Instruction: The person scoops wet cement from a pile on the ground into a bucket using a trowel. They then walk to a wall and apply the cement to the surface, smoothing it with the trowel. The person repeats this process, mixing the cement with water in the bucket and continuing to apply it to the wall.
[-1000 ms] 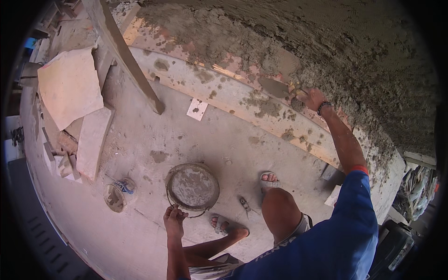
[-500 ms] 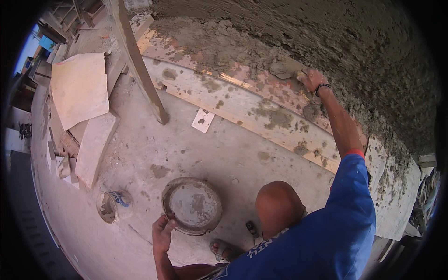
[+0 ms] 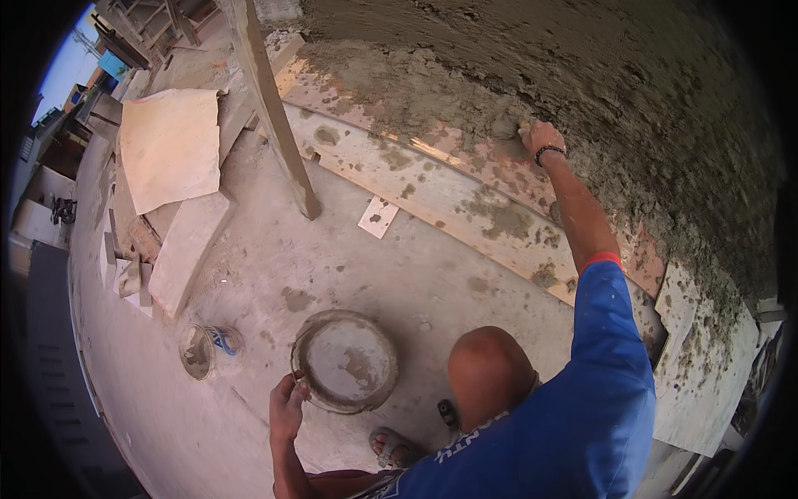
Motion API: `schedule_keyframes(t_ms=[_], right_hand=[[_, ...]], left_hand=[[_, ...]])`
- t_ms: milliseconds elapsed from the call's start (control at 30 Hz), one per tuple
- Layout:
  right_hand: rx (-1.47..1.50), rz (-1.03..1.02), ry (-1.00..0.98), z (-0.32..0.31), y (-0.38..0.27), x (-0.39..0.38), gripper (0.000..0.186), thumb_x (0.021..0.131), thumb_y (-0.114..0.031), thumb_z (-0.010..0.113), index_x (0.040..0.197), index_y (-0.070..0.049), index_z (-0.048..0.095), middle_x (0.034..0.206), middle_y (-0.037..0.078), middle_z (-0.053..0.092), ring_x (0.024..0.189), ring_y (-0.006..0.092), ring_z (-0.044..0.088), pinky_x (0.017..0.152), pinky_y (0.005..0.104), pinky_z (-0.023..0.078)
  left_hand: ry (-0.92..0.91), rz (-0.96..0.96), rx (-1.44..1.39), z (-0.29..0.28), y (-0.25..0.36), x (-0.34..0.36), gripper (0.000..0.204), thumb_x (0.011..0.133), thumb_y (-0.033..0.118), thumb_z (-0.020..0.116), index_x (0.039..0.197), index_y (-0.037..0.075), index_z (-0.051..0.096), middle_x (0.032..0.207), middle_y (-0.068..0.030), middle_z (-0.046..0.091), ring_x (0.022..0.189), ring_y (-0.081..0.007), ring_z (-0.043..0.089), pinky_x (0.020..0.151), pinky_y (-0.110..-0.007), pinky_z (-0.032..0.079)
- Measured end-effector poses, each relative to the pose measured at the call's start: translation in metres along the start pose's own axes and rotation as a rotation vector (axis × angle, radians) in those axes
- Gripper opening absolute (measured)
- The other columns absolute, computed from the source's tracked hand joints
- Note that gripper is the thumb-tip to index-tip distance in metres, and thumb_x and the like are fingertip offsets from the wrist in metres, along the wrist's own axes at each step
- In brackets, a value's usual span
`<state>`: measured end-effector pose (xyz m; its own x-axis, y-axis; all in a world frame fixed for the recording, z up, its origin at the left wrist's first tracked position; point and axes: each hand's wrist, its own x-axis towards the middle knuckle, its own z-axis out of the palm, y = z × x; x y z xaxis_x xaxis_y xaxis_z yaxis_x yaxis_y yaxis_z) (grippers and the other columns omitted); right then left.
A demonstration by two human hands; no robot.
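My right hand (image 3: pixel 544 140), with a dark bead bracelet at the wrist, grips a trowel (image 3: pixel 504 128) at the foot of the wall. Its mortar-smeared blade rests among wet mortar (image 3: pixel 449 96) heaped along the boards, and the handle is mostly hidden by my fingers. On the near left, my left hand (image 3: pixel 288 406) is closed on the rim of a round pan (image 3: pixel 384 331). A thin wet grey film coats the pan's inside.
Mortar-spattered boards (image 3: pixel 391 170) run along the base of the rough plastered wall (image 3: pixel 598 50). A slanting wooden post (image 3: pixel 274 125) stands at far left. Left of the pan is a small bucket (image 3: pixel 224 353). A pale sheet (image 3: pixel 170 150) lies over scrap boards. My knee (image 3: pixel 490 366) is in front.
My right hand and the trowel have moved left along the boards, against the mortar. The whole view has shifted slightly. My left hand stays at the pan's rim.
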<state>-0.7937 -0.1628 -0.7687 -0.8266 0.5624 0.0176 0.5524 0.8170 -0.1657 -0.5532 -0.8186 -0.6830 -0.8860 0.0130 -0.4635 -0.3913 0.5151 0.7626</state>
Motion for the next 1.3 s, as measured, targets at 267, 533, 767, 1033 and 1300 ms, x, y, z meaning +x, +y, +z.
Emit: schedule_keyframes(t_ms=[267, 533, 767, 1033, 1300], right_hand=[[0.091, 0.059, -0.023, -0.006, -0.001, -0.025, 0.046, 0.092, -0.04, 0.056, 0.106, 0.003, 0.064, 0.097, 0.024, 0.067, 0.091, 0.037, 0.066, 0.079, 0.048, 0.054], [-0.005, -0.158, 0.093, -0.054, 0.009, -0.055, 0.048, 0.088, -0.038, 0.059, 0.113, 0.003, 0.061, 0.085, 0.025, 0.067, 0.082, 0.0408, 0.065, 0.075, 0.0485, 0.053], [-0.054, -0.55, 0.051, -0.065, -0.017, -0.124, 0.048, 0.087, -0.041, 0.059, 0.109, 0.002, 0.062, 0.074, 0.025, 0.064, 0.074, 0.0408, 0.064, 0.068, 0.0484, 0.051], [0.341, -1.145, -0.374, -0.045, -0.13, -0.268, 0.035, 0.085, -0.03, 0.064, 0.103, -0.001, 0.064, 0.079, 0.023, 0.062, 0.075, 0.0409, 0.062, 0.066, 0.0463, 0.049], [0.323, -1.178, -1.124, 0.039, -0.213, -0.33, 0.036, 0.09, -0.033, 0.061, 0.104, 0.0, 0.062, 0.069, 0.015, 0.063, 0.063, 0.0283, 0.063, 0.057, 0.0369, 0.05]], left_hand=[[0.06, -0.057, -0.026, -0.017, -0.021, -0.004, 0.03, 0.09, 0.005, 0.048, 0.116, -0.009, 0.057, 0.078, -0.0033, 0.058, 0.071, -0.012, 0.054, 0.068, -0.027, 0.046], [0.049, -0.078, 0.151, -0.017, -0.011, 0.003, 0.029, 0.09, 0.007, 0.055, 0.115, -0.009, 0.059, 0.078, -0.0049, 0.06, 0.066, -0.011, 0.051, 0.065, -0.027, 0.046], [0.178, 0.066, 0.476, -0.032, -0.049, 0.006, 0.034, 0.087, 0.012, 0.06, 0.116, -0.005, 0.061, 0.087, -0.0229, 0.067, 0.077, -0.0308, 0.066, 0.071, -0.039, 0.049], [0.117, 0.014, 0.528, -0.045, -0.072, 0.018, 0.035, 0.089, 0.015, 0.057, 0.117, -0.006, 0.06, 0.076, -0.0199, 0.064, 0.067, -0.0257, 0.062, 0.066, -0.038, 0.048], [0.144, -0.002, 0.482, -0.04, -0.079, 0.007, 0.036, 0.088, 0.014, 0.057, 0.12, -0.004, 0.059, 0.102, -0.0255, 0.065, 0.095, -0.0376, 0.063, 0.084, -0.042, 0.048]])
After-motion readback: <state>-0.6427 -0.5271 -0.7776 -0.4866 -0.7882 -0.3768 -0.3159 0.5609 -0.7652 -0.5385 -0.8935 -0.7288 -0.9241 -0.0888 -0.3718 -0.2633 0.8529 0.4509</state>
